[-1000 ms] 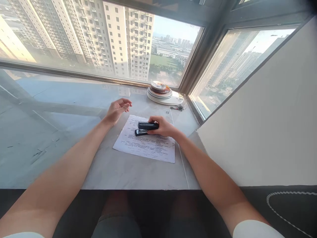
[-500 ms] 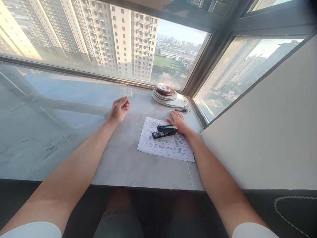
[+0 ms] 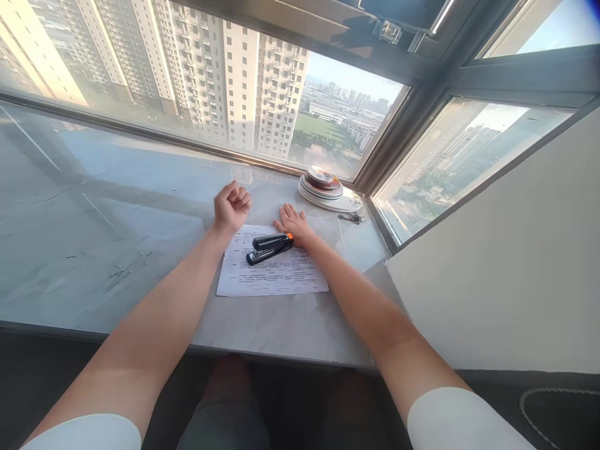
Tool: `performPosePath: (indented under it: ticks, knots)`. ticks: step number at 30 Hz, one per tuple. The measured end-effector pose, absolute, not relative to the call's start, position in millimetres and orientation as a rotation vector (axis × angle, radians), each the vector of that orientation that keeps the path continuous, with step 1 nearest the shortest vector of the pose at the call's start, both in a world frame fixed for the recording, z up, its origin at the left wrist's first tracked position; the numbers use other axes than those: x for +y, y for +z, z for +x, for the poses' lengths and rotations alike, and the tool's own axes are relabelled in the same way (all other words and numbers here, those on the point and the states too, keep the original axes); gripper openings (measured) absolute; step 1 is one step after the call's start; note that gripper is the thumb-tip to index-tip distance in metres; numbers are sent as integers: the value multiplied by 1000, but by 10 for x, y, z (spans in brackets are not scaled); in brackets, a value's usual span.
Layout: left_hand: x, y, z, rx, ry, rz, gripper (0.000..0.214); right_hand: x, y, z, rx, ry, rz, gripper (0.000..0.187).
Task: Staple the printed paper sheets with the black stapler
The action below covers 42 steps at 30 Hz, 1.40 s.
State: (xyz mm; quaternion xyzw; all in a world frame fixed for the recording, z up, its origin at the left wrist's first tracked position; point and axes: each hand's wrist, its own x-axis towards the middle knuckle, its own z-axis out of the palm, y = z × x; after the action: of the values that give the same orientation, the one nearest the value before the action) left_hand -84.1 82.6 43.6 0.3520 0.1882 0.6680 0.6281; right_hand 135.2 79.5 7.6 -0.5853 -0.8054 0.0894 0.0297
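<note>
A black stapler (image 3: 269, 246) with an orange end lies on a printed sheet of paper (image 3: 272, 275) on the marble window sill (image 3: 140, 206). My right hand (image 3: 293, 224) lies flat with fingers spread on the far right corner of the paper, just behind the stapler's orange end, and holds nothing. My left hand (image 3: 231, 207) is curled into a fist at the paper's far left corner; I see nothing in it.
A stack of plates (image 3: 328, 190) stands in the far corner by the window frame, with a small bunch of keys (image 3: 354, 218) beside it. Small bits of debris (image 3: 117, 272) lie on the sill at left. A white wall (image 3: 506, 262) rises at right.
My right hand let go of the stapler and now rests flat on the paper behind it. My left hand closed from open fingers into a fist. The view tilted upward.
</note>
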Motion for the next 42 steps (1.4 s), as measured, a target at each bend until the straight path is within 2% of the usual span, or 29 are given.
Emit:
performPosePath:
  ticks: [9, 17, 25, 36, 42]
  knots:
    - [788, 518, -995, 393, 1552, 731, 60, 979, 161, 824, -2654, 349, -1492, 71]
    - [803, 501, -983, 553, 1503, 813, 60, 637, 161, 1603, -2584, 320, -1589, 66]
    - [811, 484, -920, 587, 1408, 859, 56, 210, 107, 2203, -2474, 316, -1750, 69]
    - [808, 535, -932, 560, 1449, 835, 56, 341, 108, 1222, -2406, 274, -1781, 67]
    - [803, 592, -1067, 575, 1561, 791, 56, 367, 111, 814, -2563, 287, -1483, 60]
